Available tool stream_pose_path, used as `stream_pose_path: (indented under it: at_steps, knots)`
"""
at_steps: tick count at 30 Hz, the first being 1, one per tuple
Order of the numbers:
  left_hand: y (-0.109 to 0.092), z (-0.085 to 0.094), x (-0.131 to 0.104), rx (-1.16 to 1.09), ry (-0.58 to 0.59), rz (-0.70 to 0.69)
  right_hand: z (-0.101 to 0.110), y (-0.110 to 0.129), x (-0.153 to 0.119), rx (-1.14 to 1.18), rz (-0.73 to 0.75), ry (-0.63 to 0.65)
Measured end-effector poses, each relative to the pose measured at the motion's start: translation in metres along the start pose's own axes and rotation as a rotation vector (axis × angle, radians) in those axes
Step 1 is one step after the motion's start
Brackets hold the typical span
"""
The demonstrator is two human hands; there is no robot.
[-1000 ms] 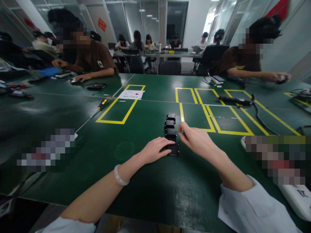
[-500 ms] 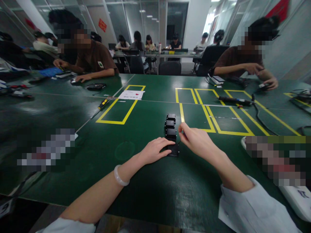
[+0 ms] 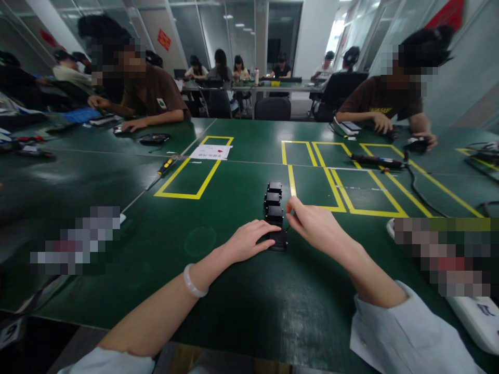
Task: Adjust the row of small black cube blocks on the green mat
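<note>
Several small black blocks with shiny pin-like ends at their sides stand in a row on the green table (image 3: 234, 291). My left hand (image 3: 249, 240) lies at the nearest black block (image 3: 279, 240), its thumb and fingers holding the block's left side and top. Just right of the row is my right hand (image 3: 314, 223), thumb and fingers pinched together. A thin dark piece shows below those fingertips by the block's right side, too small to name. Farther along the row is another black block (image 3: 275, 212), touched by neither hand.
Yellow tape outlines (image 3: 177, 197) mark the table. A yellow-black screwdriver (image 3: 166, 166) and a paper sheet (image 3: 210, 151) lie left; a black pen-shaped tool (image 3: 376, 161) with a cable lies right. White power strips flank both sides, partly blurred. Two co-workers sit across the table.
My hands and the black blocks stay almost where they were. The co-worker at the right has lowered a hand toward the table and shifted the other.
</note>
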State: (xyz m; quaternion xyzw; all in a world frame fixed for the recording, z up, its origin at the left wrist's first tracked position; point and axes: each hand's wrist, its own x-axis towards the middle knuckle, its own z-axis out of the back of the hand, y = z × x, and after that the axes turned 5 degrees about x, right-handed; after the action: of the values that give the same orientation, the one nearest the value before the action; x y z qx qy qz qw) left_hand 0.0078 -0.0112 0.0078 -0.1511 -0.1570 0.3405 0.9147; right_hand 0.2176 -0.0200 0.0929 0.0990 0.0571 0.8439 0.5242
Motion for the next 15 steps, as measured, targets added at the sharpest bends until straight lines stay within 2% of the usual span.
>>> stream_pose_path:
  at_steps: [15]
  knots:
    - [0.0004,-0.0006,0.0004,0.008,0.003,-0.006,0.0021,0.0018,-0.0015,-0.007,-0.012,0.01]
